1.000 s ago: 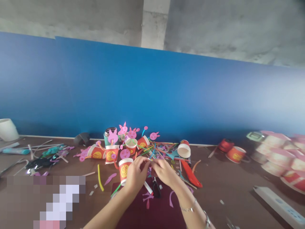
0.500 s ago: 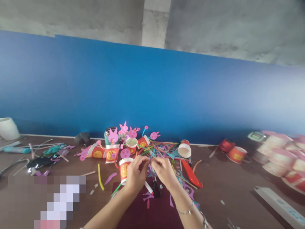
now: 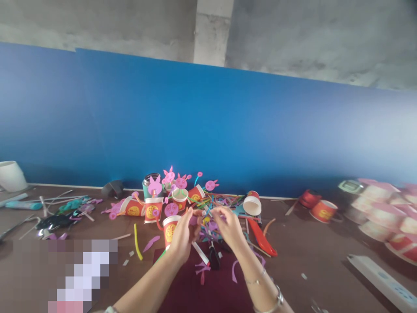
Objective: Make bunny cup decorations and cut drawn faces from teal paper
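Both hands meet over the middle of the table. My right hand (image 3: pixel 227 225) is closed in a pinch on a small white piece (image 3: pixel 207 213), too blurred to name. My left hand (image 3: pixel 183 234) faces it from the left with fingers curled; what they hold, if anything, is hard to make out. Just behind the left hand stands a red paper cup (image 3: pixel 169 230) with a yellow print and a bent stem on its side. Below the hands lie black-handled scissors (image 3: pixel 214 257) and a white marker with a red tip (image 3: pixel 201 253) on a dark red mat (image 3: pixel 202 298).
Several red cups with pink animal faces (image 3: pixel 154 186) stand at the back beside coloured stems and foam scraps (image 3: pixel 224 202). Rightward are a red-handled tool (image 3: pixel 262 238), a red cup (image 3: pixel 323 211), stacked cups (image 3: pixel 378 213) and a power strip (image 3: pixel 384 278). A yellow stem (image 3: pixel 137 242) lies left.
My hands have drawn slightly apart, the left turning and loosening its fingers. The small white piece now shows between them. The cups and scraps around have stayed put.
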Demonstrator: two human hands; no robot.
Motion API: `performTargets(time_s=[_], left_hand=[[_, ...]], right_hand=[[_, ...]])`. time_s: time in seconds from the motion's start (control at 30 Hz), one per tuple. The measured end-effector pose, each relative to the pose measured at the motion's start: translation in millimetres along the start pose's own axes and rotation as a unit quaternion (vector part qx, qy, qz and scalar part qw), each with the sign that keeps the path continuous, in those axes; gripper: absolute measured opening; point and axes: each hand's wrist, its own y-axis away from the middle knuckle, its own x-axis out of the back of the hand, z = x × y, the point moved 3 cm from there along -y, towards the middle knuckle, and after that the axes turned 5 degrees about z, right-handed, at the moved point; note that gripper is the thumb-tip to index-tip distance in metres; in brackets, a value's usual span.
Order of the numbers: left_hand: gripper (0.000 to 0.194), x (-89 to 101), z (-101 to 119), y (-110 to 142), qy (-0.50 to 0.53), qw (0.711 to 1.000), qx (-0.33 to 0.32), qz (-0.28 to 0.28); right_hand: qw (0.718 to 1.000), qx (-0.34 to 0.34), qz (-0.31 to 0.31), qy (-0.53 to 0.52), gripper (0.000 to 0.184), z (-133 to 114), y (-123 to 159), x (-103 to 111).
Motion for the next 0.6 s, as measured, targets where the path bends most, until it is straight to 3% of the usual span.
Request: performTargets(time_s=[0.07,0.17,0.33,0.47,0.6], left_hand=[[0.043,-0.5,-2.3,0.3,-0.010,1.000,0.008,0.004],[0.048,0.3,-6.0,-0.1,-0.036,0.999,0.013,0.016],[0.051,1.0,-10.7,-0.6,-0.062,0.998,-0.010,0.014],[0.060,0.8,-10.4,-1.1,-0.053,0.998,0.003,0.020],[0.075,5.4,-9.1,-3.6,-0.049,0.997,0.041,0.051]], right_hand=[[0.995,-0.015,-0.019,-0.095,0.029,-5.8,-0.2,-2.5],[0.993,0.003,-0.015,-0.116,0.022,-12.8,0.5,-3.8],[0.993,0.119,0.021,-0.013,0.015,-23.6,9.0,-0.5],[0.957,0.248,0.071,0.131,0.012,-41.6,22.0,1.1],[0.962,0.257,0.027,0.093,0.010,-47.8,27.8,-4.2]])
